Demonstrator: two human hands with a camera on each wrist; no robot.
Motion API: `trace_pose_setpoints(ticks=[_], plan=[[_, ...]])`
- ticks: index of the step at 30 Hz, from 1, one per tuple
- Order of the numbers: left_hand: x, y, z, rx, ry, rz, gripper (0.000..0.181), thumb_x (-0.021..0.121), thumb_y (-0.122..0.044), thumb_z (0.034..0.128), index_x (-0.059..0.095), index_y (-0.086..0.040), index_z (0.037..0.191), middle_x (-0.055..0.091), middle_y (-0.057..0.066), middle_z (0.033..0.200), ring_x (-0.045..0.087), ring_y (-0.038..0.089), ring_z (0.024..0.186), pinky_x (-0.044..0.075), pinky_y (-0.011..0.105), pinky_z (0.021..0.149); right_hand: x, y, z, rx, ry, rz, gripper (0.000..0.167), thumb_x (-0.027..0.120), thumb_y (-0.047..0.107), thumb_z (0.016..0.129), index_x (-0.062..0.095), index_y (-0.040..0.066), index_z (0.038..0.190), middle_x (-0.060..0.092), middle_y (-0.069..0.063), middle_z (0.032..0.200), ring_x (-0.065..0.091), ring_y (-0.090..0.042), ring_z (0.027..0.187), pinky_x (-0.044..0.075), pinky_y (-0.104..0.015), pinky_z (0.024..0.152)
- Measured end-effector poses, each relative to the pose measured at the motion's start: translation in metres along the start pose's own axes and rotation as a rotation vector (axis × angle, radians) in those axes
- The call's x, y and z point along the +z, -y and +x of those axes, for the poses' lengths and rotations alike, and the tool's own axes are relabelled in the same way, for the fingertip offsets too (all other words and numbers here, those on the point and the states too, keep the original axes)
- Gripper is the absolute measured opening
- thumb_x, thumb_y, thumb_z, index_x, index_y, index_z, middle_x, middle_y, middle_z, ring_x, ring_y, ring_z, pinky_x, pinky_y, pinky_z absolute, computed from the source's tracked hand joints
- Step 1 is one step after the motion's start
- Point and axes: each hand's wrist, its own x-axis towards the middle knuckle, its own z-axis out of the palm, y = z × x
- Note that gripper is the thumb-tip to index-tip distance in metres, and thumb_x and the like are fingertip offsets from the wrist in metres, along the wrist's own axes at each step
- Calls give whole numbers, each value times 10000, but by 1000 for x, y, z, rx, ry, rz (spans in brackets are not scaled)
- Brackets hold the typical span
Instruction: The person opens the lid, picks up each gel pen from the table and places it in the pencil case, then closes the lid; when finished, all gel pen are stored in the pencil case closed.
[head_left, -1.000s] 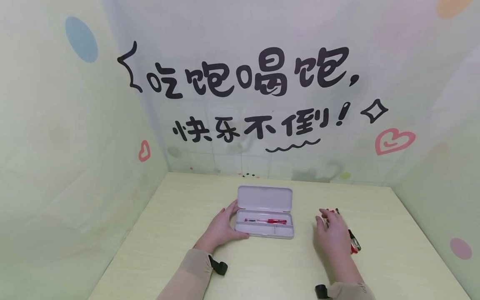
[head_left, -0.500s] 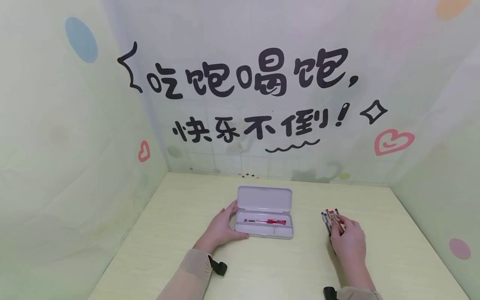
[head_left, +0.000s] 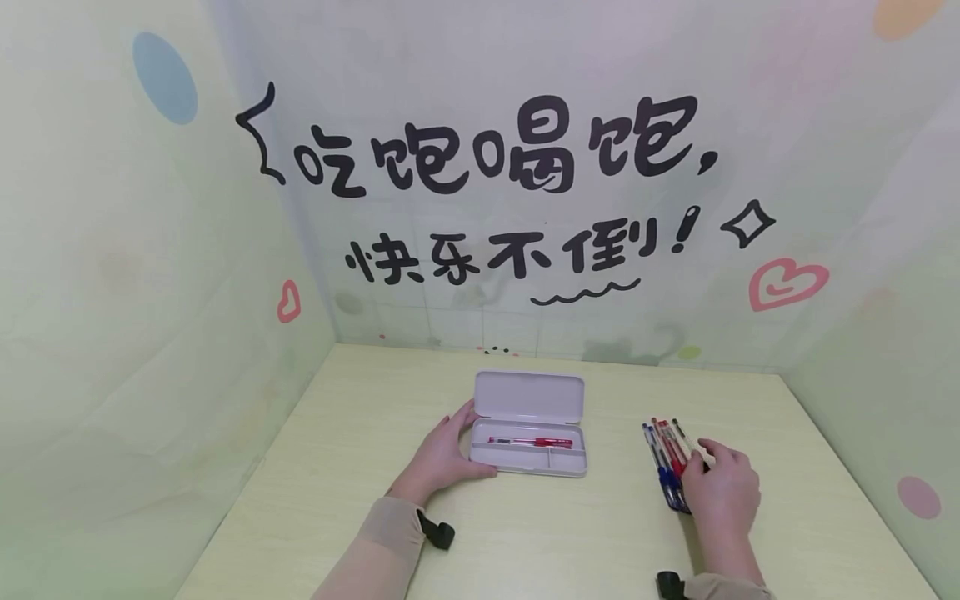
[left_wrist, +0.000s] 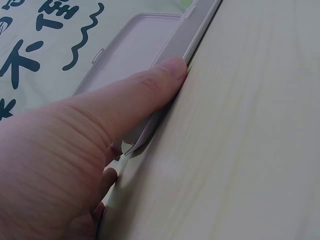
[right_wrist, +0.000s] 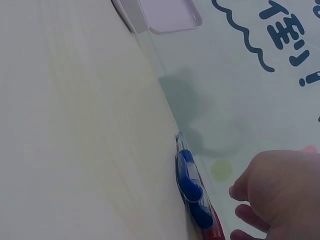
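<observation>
A pale lilac pencil case [head_left: 510, 460] lies with its lid [head_left: 529, 397] raised. One red pen [head_left: 536, 442] rests in its rear compartment. My left hand [head_left: 442, 457] holds the case's left end; in the left wrist view, its thumb [left_wrist: 145, 90] lies along the front wall. To the right, a bundle of blue pens [head_left: 662, 467], red pens [head_left: 671, 446] and a black pen [head_left: 681, 431] lies on the table. My right hand [head_left: 726, 496] is over the bundle's right side, fingers bent loosely, and hides part of it. Nothing shows in its grasp in the right wrist view.
The pale wooden table [head_left: 360, 400] meets a printed fabric backdrop [head_left: 420, 325] at its back edge. Fabric also hangs along the left and right sides. A black camera mount sits on each wrist.
My right hand has shifted right across the pens, uncovering the blue and red ones. The pens appear to stay in place since half a second ago. My left hand and the case have not moved.
</observation>
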Motion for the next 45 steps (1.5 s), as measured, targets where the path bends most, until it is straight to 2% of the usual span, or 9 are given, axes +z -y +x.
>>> trace_pose_setpoints(ticks=[4,9,21,31,37,45], plan=[[-1,-1,0,-5,-1,-4,1343,1036,-498,690,278,-190,1754,605,-63,1644,433,288,1642,217,506,1443,-4,-7,4,92,71,-88,532,507,268,1079,552,-35,1514,448,-449,1523,456,-675,1297,452,-806,1027],[-2,-3,-2,-8,-2,-8,1346,1034,-501,691,277,-168,1754,598,-33,1654,428,318,1643,232,533,1436,-5,-14,7,125,121,-137,570,516,299,1069,541,-60,1511,481,-449,1457,471,-663,1253,484,-774,976],[-3,-4,-1,-5,-3,-10,1338,1032,-503,696,287,-151,1749,594,-23,1658,430,326,1641,241,539,1434,-6,-17,9,142,123,-145,470,507,284,1071,677,-27,1380,639,-376,1317,537,-582,1129,500,-657,829],[-4,-4,-2,-19,-1,-12,1338,1028,-518,696,288,-156,1749,584,-27,1667,411,339,1651,251,551,1429,-4,-19,9,134,109,-131,447,498,258,1082,677,-33,1369,617,-384,1324,533,-595,1142,497,-693,849],[-3,-3,-1,-7,2,-4,1336,1031,-499,696,285,-159,1751,593,-34,1660,430,313,1642,234,527,1437,0,-12,8,87,66,-113,429,508,236,1088,674,-33,1379,574,-403,1397,518,-636,1230,473,-760,939],[-2,-2,-1,-13,3,1,1327,1033,-501,693,293,-191,1750,583,-55,1666,424,297,1647,217,507,1444,11,19,-4,-104,-51,-11,321,579,193,1084,735,-4,1285,615,-350,1364,565,-581,1198,474,-727,933]])
